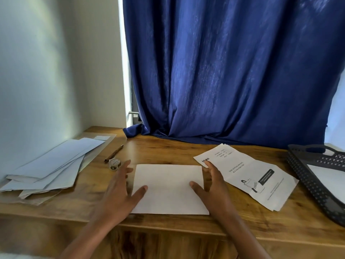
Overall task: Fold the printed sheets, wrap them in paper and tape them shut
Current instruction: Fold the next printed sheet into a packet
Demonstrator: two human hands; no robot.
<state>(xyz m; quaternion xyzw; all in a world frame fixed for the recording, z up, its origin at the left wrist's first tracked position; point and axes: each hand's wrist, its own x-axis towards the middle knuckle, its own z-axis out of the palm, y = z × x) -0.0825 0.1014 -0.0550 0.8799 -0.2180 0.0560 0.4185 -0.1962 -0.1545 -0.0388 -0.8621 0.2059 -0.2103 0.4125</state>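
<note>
A blank white folded sheet [169, 189] lies flat near the front edge of the wooden table [168, 152]. My left hand [119, 189] is at the sheet's left edge with straight spread fingers, its thumb resting on the paper. My right hand [212, 184] is at the right edge, thumb on the paper, fingers reaching over a stack of printed sheets [248, 176] that lies just to the right. A small roll of clear tape [114, 163] sits left of the blank sheet.
A pile of pale wrapping papers [50, 171] covers the table's left side. A brown pencil [113, 153] lies behind the tape. A dark perforated tray [317, 180] holding white paper stands at the right edge. A blue curtain [224, 71] hangs behind the table.
</note>
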